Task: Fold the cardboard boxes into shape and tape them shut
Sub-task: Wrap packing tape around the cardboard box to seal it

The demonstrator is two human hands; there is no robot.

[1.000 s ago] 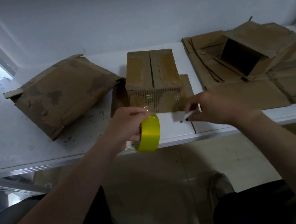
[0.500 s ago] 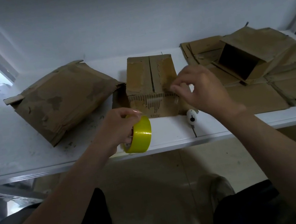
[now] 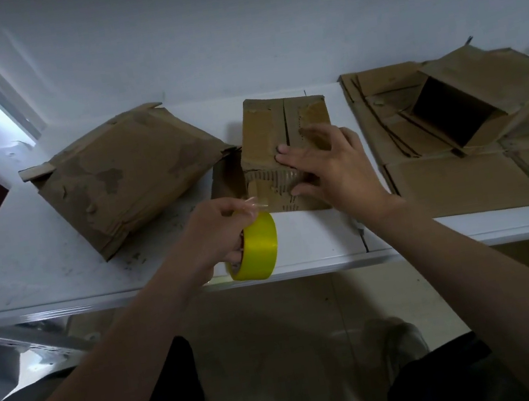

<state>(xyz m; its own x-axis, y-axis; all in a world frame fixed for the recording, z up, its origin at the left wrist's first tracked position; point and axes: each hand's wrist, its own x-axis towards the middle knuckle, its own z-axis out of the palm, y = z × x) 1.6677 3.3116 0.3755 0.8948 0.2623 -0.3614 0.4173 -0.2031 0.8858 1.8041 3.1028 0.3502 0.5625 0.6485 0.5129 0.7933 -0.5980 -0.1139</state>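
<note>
Moving off the box's corner, the right hand now presses flat-fingered on the box to smooth its seam, while the left hand grips the tape roll ready.

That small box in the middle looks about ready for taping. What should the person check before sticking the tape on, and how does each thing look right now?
1. Top flaps of the small brown cardboard box folded down: ok, they meet along a middle seam.
2. Box held steady: ok, the right hand presses on it with spread fingers.
3. The yellow roll of tape ready: ok, the left hand grips it.
4. The loose clear tape end free: ok, pinched at the left fingertips.
5. Seam already taped: cannot tell.
</note>
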